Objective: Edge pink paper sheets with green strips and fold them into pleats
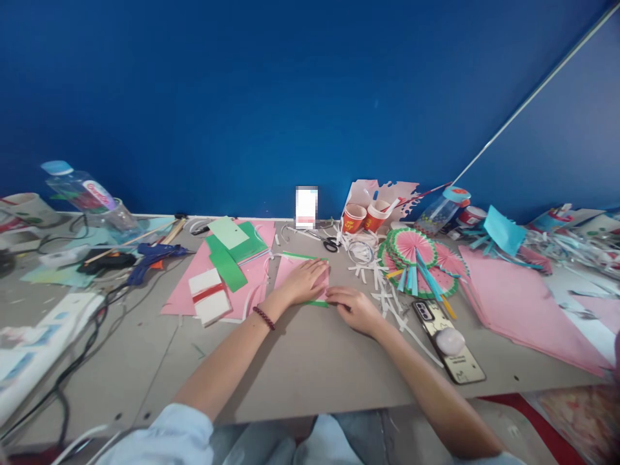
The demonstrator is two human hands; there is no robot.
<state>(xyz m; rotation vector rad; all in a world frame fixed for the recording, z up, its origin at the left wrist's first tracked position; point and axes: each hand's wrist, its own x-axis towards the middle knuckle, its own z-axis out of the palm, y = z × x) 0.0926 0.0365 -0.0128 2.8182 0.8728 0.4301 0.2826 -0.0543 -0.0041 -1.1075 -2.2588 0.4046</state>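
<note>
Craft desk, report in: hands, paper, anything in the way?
Left hand flat on green-edged pink paper rectangle. Right hand at its near right corner, grip unclear. Black-handled scissors beyond; loose white paper strips rightward.

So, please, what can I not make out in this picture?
In the head view:
Middle of the green-edged pink paper: hidden under the left hand.
Whether the right hand touches it: too small.
Phone, screen side: hidden by its back.
Power strip, one end: cut off by left edge.
Bottle, lettering: blurred.
</note>
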